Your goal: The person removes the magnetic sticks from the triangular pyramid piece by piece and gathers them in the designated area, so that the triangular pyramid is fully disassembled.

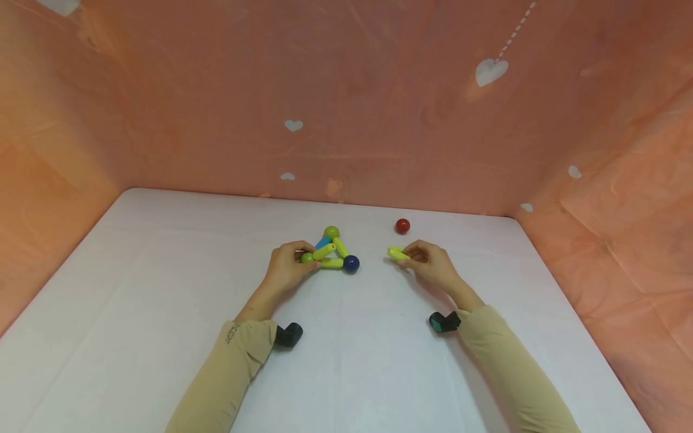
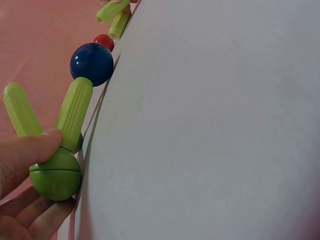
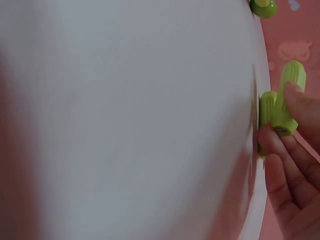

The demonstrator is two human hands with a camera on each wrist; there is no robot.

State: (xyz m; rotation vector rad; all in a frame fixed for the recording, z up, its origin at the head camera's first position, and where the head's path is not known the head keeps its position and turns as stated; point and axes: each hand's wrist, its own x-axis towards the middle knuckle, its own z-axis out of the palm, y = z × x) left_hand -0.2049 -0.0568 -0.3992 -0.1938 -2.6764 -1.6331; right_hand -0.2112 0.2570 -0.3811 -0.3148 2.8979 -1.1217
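Observation:
In the head view, my left hand grips a green ball at the near-left corner of a triangle of toy magnetic rods and balls. A second green ball forms its far corner and a dark blue ball the right one. Two yellow-green rods and a blue rod make the sides. Another yellow-green rod slants up from the held ball. My right hand pinches a yellow-green rod between thumb and fingers. Close beside it, a second similar rod shows, partly hidden.
A red ball lies beyond my right hand on the white tabletop. Orange-pink cloth with white hearts hangs behind the table and along both sides. Black wrist devices protrude beside both sleeves.

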